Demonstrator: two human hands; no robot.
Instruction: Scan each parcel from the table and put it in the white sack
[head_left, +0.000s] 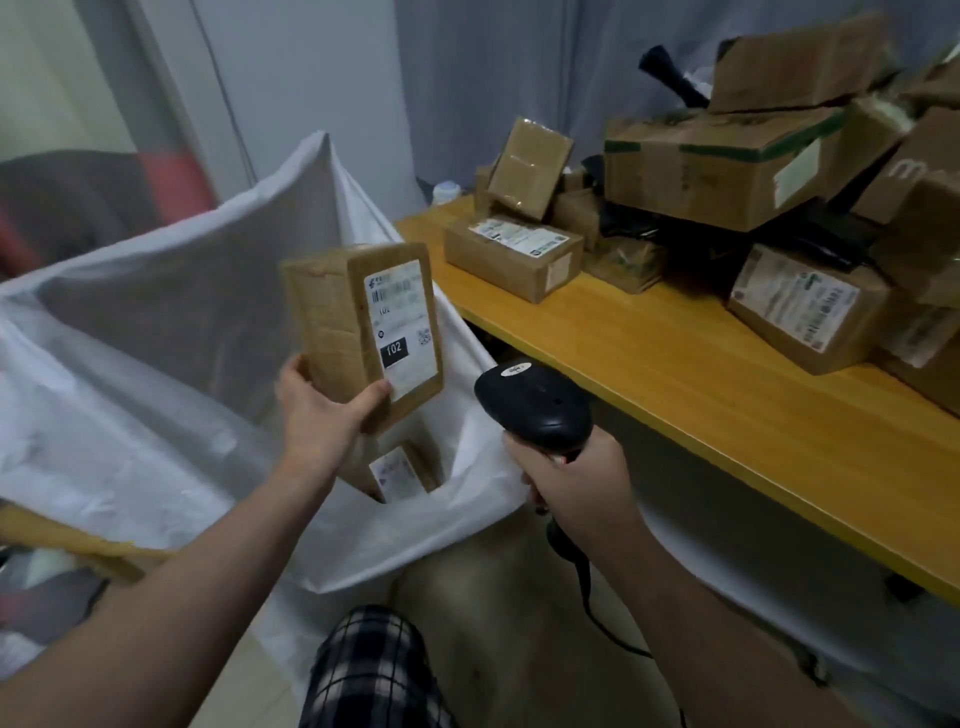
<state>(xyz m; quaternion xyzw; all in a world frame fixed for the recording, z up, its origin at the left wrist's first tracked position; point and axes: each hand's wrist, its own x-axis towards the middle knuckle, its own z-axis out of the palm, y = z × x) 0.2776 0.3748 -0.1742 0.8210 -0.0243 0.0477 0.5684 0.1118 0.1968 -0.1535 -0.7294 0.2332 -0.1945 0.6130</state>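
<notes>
We find the small brown tape-wrapped cardboard parcel (363, 332) held upright above the open mouth of the large white woven plastic sack (156, 322), its white shipping label (402, 327) turned toward the black handheld barcode scanner (535, 402). The left hand (317, 410) grips the parcel at its lower end, thumb pressed on the label face near the bottom edge and fingers curled round the back. The right hand (571, 478) is wrapped round the scanner's handle, with the scanner head just beside and below the label; whether a finger rests on the trigger we cannot tell. We judge the parcel light, since one hand carries it by one end, and stiff, its edges square and its faces flat. The tape wrap may be slick, so a hold across the narrow sides, clear of the barcode, seems soundest; the thumb sits close to the label's lower margin but covers no code. One labelled brown box (397, 473) already lies at the bottom of the sack. More brown cardboard parcels (511, 254) are piled on the yellow wooden table (727, 374) beside the sack.
</notes>
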